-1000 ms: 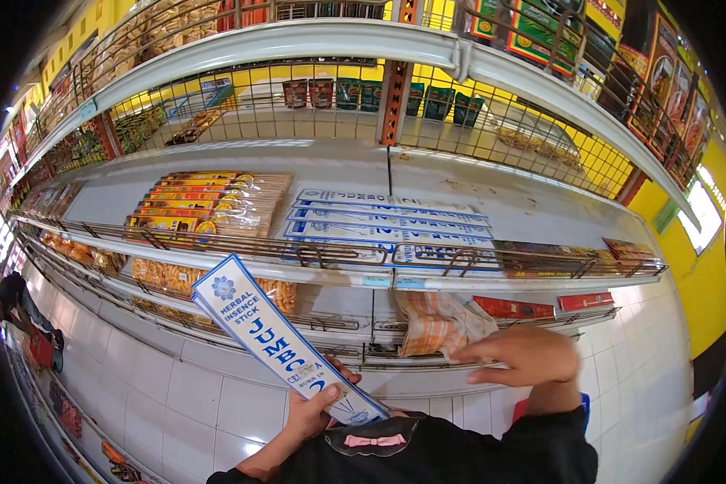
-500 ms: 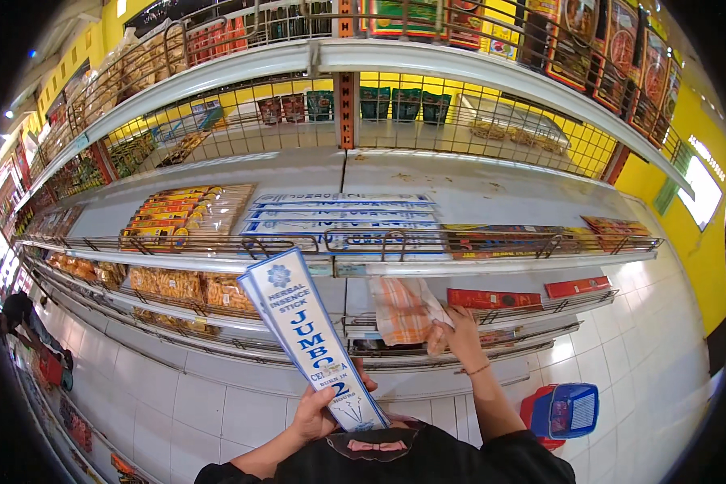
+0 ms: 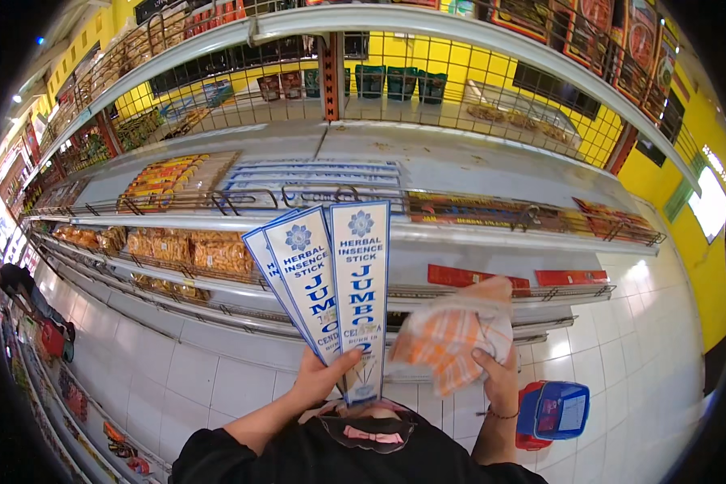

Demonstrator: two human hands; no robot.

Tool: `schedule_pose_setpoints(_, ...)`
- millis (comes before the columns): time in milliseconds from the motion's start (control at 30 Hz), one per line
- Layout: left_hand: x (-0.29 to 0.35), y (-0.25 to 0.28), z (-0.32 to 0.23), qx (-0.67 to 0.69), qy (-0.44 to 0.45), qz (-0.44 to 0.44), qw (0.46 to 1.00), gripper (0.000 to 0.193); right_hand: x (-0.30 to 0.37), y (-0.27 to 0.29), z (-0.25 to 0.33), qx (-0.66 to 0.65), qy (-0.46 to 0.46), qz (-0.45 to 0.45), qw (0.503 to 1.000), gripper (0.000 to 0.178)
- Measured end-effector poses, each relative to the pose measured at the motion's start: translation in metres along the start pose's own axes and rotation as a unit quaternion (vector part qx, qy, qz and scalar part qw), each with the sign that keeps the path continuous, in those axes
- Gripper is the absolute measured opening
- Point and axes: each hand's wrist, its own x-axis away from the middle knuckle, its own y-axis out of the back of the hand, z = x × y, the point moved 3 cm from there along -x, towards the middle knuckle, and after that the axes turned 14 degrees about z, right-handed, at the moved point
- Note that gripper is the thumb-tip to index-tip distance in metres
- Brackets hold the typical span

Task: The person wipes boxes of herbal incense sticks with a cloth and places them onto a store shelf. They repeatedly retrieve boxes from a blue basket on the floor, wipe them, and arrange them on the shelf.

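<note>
My left hand (image 3: pixel 319 382) is closed around the lower end of some long white incense boxes (image 3: pixel 361 278) with blue edges and blue print. They stand upright before me, fanned out, the front one apart from those behind it. A crumpled orange-and-white checked cloth (image 3: pixel 458 332) hangs from my right hand (image 3: pixel 500 381), its thumb pressed on the fabric; the cloth is slightly blurred. Beyond the boxes, similar blue-and-white packs (image 3: pixel 315 171) lie in a stack on the shelf (image 3: pixel 452 151).
A wire rail (image 3: pixel 250 200) runs along the shelf front. Yellow-orange packs (image 3: pixel 173 179) lie left, dark red-and-yellow packs (image 3: pixel 492 211) right. Red flat packs (image 3: pixel 476 278) sit on the shelf below. A blue-and-red basket (image 3: pixel 558 410) stands on the floor; another person (image 3: pixel 28 294) bends at far left.
The boxes in my left hand have turned more upright and spread apart. My right hand has drawn the cloth back from the lower shelf, toward me and right.
</note>
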Motion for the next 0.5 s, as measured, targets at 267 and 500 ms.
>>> schedule_pose_setpoints(267,-0.012,-0.051,0.02,-0.019,0.008,0.037,0.999,0.031,0.006,-0.033,-0.01,-0.238,0.032,0.224,0.944,0.057)
schedule_pose_setpoints(500,-0.01,-0.052,0.043,-0.005,0.025,0.061,0.998,0.039,-0.007,-0.044,-0.018,0.071,0.102,0.147,0.981,0.063)
